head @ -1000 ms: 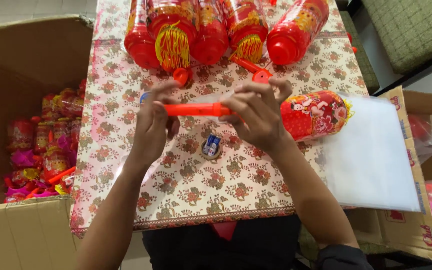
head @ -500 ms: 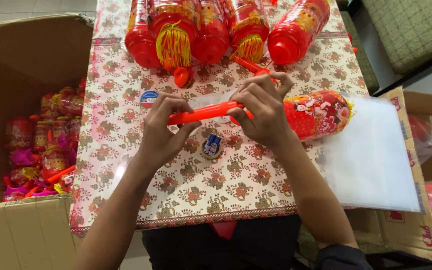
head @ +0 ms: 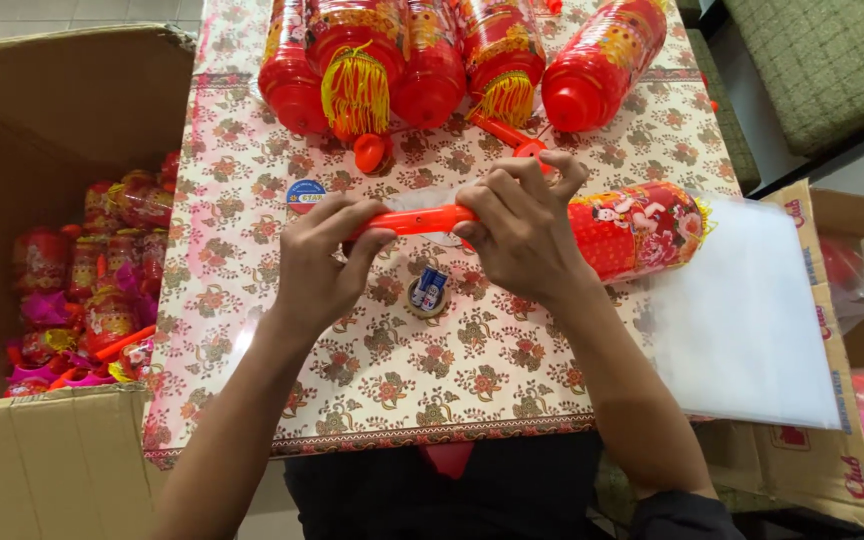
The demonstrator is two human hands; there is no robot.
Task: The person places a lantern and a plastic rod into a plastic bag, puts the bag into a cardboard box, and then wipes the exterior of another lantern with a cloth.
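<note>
Both hands are up over the floral-patterned surface [head: 252, 330]. The left hand [head: 317, 265] has its fingers closed around one end of a slim, smooth orange plastic stick [head: 417, 220], while the right hand [head: 522, 230] pinches it near the middle, fingers curled tight. The stick runs level into a red cylindrical lantern [head: 637, 228], glossy, printed with cartoon figures, lying on its side just right of the right hand. Beneath the hands sits a small round tape roll [head: 428, 292]. More shiny red lanterns [head: 432, 55] with yellow tassels cluster at the far edge.
</note>
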